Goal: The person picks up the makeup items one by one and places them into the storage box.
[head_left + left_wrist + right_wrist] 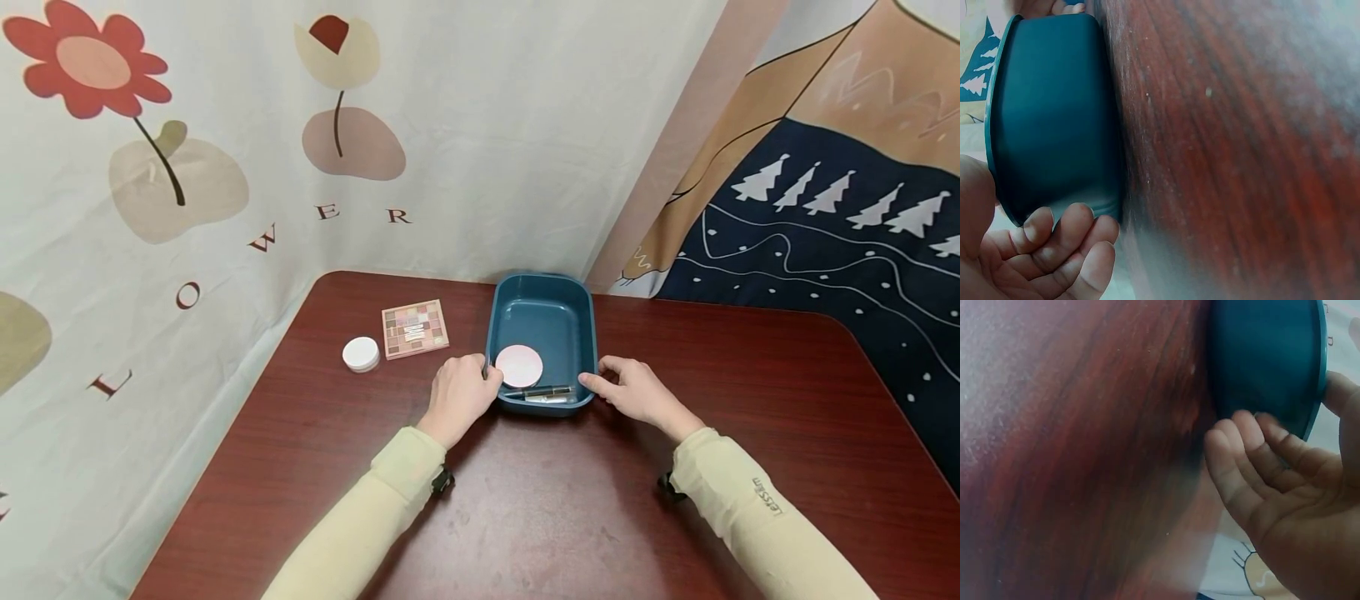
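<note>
A deep blue plastic bin [546, 325] stands on the table, gripped from both sides near its front corners. My left hand [461, 390] holds the left wall, thumb over the rim and curled fingers against the outside, as the left wrist view shows. At the right wall, my right hand [637, 392] pinches the rim between its thumb inside and fingers outside; those fingers [1250, 434] show in the right wrist view. Inside the bin lies a round pale pink compact [519, 367]. A dark slim pen-like stick [543, 390] and a clear-and-white tube [551, 399] lie along the front wall.
Left of the bin, an eyeshadow palette [415, 329] and a small white round jar [361, 354] sit on the dark red wooden table [555, 517]. Printed curtains [480, 142] hang along the table's back and left edges.
</note>
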The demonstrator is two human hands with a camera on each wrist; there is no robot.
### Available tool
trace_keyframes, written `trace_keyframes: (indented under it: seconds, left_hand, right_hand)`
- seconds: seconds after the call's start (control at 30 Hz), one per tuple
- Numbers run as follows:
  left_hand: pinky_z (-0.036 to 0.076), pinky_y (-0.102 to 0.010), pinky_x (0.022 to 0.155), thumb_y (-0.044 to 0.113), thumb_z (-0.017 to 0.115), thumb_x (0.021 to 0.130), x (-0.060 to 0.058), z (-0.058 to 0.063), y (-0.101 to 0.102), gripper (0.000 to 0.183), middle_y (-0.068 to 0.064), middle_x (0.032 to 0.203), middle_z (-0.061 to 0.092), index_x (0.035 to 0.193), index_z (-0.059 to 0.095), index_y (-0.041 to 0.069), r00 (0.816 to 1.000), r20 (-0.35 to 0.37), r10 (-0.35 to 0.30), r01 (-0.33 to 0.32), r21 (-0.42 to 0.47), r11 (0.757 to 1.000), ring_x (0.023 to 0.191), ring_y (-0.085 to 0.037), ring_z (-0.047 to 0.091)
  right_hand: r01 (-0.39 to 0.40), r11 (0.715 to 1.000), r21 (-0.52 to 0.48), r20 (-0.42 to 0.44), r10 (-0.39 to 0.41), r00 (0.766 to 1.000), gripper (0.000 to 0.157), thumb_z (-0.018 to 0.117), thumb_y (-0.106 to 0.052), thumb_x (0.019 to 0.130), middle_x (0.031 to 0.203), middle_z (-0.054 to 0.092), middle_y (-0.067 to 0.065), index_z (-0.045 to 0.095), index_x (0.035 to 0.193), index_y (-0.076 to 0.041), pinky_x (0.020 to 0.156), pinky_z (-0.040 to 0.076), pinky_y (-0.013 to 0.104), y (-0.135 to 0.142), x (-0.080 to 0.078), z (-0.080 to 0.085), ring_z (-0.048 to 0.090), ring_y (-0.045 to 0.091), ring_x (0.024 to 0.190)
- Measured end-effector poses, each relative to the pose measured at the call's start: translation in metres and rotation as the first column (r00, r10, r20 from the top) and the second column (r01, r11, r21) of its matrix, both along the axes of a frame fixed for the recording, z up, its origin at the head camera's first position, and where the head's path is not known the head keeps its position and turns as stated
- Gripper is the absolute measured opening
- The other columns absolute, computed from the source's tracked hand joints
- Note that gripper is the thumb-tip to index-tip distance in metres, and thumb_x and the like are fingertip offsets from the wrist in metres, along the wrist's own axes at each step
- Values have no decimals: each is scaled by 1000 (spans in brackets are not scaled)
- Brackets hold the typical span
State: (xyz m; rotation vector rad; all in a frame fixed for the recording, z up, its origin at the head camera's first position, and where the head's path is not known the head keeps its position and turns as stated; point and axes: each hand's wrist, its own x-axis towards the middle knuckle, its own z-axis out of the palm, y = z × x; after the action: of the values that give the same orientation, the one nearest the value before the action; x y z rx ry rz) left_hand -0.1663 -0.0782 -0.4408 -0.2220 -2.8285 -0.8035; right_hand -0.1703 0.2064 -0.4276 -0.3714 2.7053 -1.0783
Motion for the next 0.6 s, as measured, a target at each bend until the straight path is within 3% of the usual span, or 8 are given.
trace_keyframes:
  seconds: [0.27,0.6]
  left_hand:
    - [33,-31,50,16,59,87,0,0,0,38,2,52,33,55,40,16,1000,8,-6,6,3,1000,52,-21,43]
    - [33,-31,50,16,60,88,0,1,0,38,2,52,34,55,40,16,1000,19,-1,1,6,1000,53,-21,44]
  right_hand:
    - [-31,997,-70,112,39,993,35,60,-35,103,73,62,7,63,88,-3,67,45,32,4,-2,-5,56,18,69]
    - [-70,994,-83,209,86,974,41,54,-41,105,82,68,7,68,99,-3,77,50,35,8,-7,-7,61,19,77]
